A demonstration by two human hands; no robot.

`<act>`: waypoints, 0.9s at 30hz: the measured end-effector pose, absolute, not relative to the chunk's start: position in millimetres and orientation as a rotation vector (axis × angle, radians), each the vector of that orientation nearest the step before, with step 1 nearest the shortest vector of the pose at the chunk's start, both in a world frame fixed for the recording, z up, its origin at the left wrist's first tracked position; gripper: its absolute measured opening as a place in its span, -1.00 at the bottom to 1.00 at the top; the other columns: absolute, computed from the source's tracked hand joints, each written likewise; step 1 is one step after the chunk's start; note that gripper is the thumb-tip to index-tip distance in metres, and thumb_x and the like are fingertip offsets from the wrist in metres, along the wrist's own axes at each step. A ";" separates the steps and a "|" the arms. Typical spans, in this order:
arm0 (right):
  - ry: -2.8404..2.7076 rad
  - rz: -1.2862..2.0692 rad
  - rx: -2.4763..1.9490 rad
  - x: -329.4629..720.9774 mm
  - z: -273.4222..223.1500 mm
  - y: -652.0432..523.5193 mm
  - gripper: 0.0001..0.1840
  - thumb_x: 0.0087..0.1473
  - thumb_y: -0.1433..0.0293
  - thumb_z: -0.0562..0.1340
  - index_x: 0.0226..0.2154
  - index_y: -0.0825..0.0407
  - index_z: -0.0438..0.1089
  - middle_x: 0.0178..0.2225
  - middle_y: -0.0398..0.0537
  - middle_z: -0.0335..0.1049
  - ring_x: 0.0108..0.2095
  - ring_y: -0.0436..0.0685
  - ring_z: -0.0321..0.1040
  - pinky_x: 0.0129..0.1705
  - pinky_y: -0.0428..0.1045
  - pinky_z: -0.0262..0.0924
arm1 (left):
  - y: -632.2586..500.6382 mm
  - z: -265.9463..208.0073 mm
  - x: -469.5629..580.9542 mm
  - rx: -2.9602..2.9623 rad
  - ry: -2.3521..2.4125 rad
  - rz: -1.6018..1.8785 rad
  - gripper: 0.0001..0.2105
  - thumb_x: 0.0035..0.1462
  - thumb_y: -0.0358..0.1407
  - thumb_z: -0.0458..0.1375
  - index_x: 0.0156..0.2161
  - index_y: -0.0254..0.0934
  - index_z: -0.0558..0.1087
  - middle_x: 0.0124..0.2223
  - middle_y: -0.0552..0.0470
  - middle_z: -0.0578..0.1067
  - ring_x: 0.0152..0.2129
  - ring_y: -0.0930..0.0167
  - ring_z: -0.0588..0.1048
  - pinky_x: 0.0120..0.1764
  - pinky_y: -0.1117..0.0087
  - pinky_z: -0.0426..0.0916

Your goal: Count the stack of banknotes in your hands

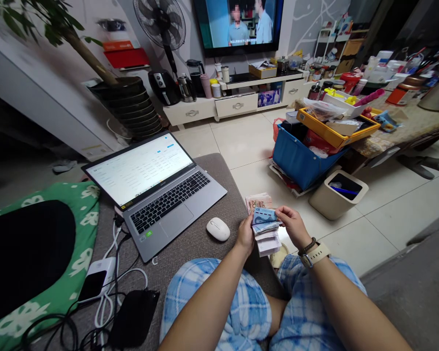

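Banknotes (265, 222), thin paper stack, pinched by fingers of left hand (246, 235) and right hand (294, 225).

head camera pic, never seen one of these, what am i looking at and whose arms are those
There is no machine here. The single picture comes from a camera worn on a person's head, looking forward and down, so the two bare arms are the wearer's own. The left hand and the right hand, which has a watch on its wrist, together hold a stack of banknotes above the lap. In front lies a grey cushion carrying an open laptop and a white mouse. On the tiled floor to the right stand a blue box and a small beige bin.
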State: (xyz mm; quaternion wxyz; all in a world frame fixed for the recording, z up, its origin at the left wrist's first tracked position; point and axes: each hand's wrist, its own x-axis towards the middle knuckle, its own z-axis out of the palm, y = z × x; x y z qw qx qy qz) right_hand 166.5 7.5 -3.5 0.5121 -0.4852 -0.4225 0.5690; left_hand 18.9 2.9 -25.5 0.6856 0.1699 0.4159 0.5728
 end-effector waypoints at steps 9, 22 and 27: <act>-1.022 1.375 -1.137 166.4 -3.8 7.0 -0.65 -0.06 0.13 0.34 -0.58 0.03 0.32 -0.62 -0.26 0.11 -0.57 -0.06 -0.03 -0.51 -0.08 -0.14 | 2.7 -26.4 18.5 0.387 0.932 1.294 -0.64 -0.16 -0.07 0.33 -0.34 -0.37 0.58 -0.31 -0.10 0.63 -0.14 0.17 0.54 -0.06 0.25 0.36; -1.056 1.395 -1.132 164.4 5.2 4.2 -0.62 -0.08 0.06 0.34 -0.56 0.02 0.35 -0.59 -0.15 0.36 -0.53 0.02 0.17 -0.41 -0.04 0.06 | 0.5 -16.1 19.6 0.391 0.923 1.258 -0.64 -0.13 -0.12 0.31 -0.30 -0.41 0.59 -0.27 -0.20 0.63 -0.14 0.10 0.55 -0.06 0.18 0.37; -1.005 1.349 -1.182 163.9 1.4 5.5 -0.61 -0.23 0.13 0.44 -0.52 0.03 0.34 -0.57 -0.21 0.29 -0.51 0.00 0.18 -0.41 -0.05 0.08 | -0.5 -16.6 17.6 0.415 0.951 1.248 -0.64 -0.15 -0.13 0.33 -0.31 -0.41 0.58 -0.30 -0.18 0.63 -0.19 0.13 0.56 -0.10 0.20 0.36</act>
